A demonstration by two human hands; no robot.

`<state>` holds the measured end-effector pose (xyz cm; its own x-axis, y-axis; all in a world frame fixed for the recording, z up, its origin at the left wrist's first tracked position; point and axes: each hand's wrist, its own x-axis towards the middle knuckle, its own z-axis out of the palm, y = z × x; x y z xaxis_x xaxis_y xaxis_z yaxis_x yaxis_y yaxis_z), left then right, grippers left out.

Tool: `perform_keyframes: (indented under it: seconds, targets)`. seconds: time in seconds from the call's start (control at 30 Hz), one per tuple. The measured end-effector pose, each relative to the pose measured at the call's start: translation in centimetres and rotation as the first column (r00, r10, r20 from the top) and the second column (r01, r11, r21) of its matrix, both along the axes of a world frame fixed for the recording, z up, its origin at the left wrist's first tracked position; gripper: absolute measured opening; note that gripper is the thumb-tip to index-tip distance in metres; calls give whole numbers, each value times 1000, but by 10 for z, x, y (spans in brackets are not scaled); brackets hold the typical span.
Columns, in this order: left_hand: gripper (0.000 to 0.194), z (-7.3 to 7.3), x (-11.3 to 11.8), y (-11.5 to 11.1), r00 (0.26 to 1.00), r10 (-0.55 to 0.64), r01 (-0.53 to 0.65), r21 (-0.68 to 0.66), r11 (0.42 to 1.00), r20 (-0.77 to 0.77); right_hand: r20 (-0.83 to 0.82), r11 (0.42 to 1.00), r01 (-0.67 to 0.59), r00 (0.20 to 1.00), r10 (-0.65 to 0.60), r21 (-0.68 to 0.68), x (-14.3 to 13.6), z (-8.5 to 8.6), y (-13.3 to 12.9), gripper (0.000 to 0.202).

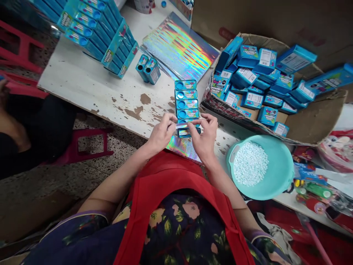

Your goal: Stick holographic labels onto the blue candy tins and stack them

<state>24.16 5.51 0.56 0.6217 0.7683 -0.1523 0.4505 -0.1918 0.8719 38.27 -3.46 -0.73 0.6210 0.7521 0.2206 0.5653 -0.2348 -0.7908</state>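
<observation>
Between my two hands stretches a narrow shiny strip [181, 125], seemingly a piece of holographic film. My left hand [162, 131] is closed in a pinch at its left end. Thumb and fingers of my right hand [204, 133] pinch it farther right. Beneath the strip, several small blue candy boxes [187, 104] stand in a row, narrow ends up. Shiny blue discs show on the upper ones; the lowest are partly covered by my fingers. Close to my apron, a holographic sheet [184, 148] lies at the table edge.
Two blue boxes [149, 69] with dark round holes stand apart. Behind lie larger holographic sheets [179, 46]. Stacked display trays [96, 35] are at left. A cardboard carton [328, 121] of loose boxes and a turquoise basin [281, 173] of white pieces stand right. A person [35, 136] sits at left.
</observation>
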Motion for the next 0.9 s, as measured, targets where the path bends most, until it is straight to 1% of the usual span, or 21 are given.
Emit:
perform_keyframes:
  seconds: [0.07, 0.13, 0.23, 0.3, 0.37, 0.43, 0.47, 0.5, 0.53, 0.57, 0.6, 0.63, 0.67, 0.7, 0.73, 0.77, 0.8, 0.83, 0.9]
  targets:
    - [12, -19, 6, 5, 1000, 21, -19, 72, 997, -19, -34, 1000, 7, 999, -8, -22, 3, -13, 11, 12]
    - [9, -39, 13, 1, 997, 79, -75, 118, 990, -26, -137, 998, 47, 989, -51, -29, 5, -25, 16, 14]
    - [14, -63, 24, -11, 982, 169, -159, 110, 981, -87, -363, 992, 111, 924, -123, -55, 10, -36, 17, 36]
    - [20, -72, 27, -15, 969, 180, -170, 71, 983, -170, -480, 993, 113, 869, -120, -44, 16, -39, 15, 41]
    - [24, -77, 22, -15, 947, 183, -172, 67, 983, -263, -565, 996, 94, 822, -76, 2, 24, -42, 7, 37]
    - [28, -81, 10, -15, 914, 206, -178, 112, 978, -350, -607, 993, 113, 792, -70, 33, 33, -51, -9, 37]
    - [27, -84, 3, -18, 899, 211, -168, 142, 975, -384, -590, 991, 135, 801, -100, 16, 37, -58, -20, 37]
    - [23, -87, -4, -22, 893, 192, -134, 166, 977, -408, -536, 989, 142, 833, -137, -32, 40, -67, -32, 37]
    - [20, -91, -10, -29, 899, 134, -63, 179, 982, -417, -449, 986, 123, 879, -159, -109, 43, -77, -45, 38]
    - [18, -96, -14, -37, 912, 27, 51, 178, 983, -409, -347, 973, 68, 927, -143, -220, 44, -88, -58, 38]
    - [18, -101, -15, -47, 916, -113, 192, 173, 966, -385, -263, 935, -20, 961, -79, -355, 44, -99, -70, 37]
    - [19, -106, -12, -57, 899, -259, 335, 171, 927, -353, -223, 864, -120, 975, 9, -488, 44, -109, -81, 34]
    - [20, -111, -7, -65, 865, -379, 451, 181, 874, -328, -229, 780, -212, 969, 91, -589, 42, -117, -89, 30]
    - [24, -116, 1, -73, 830, -454, 529, 199, 825, -323, -266, 711, -288, 953, 146, -642, 41, -122, -96, 26]
    - [28, -119, 11, -78, 802, -488, 573, 213, 791, -345, -309, 675, -345, 934, 178, -653, 39, -126, -101, 22]
    - [31, -121, 20, -80, 781, -491, 594, 215, 775, -385, -338, 670, -383, 919, 205, -636, 38, -127, -104, 21]
    - [30, -122, 29, -80, 759, -486, 607, 199, 770, -433, -335, 686, -395, 914, 228, -611, 36, -126, -106, 22]
    - [27, -122, 37, -79, 731, -490, 621, 166, 766, -475, -293, 711, -377, 924, 245, -593, 34, -124, -108, 24]
    - [28, -120, 47, -72, 679, -516, 644, 87, 760, -522, -123, 754, -288, 955, 269, -590, 30, -119, -110, 27]
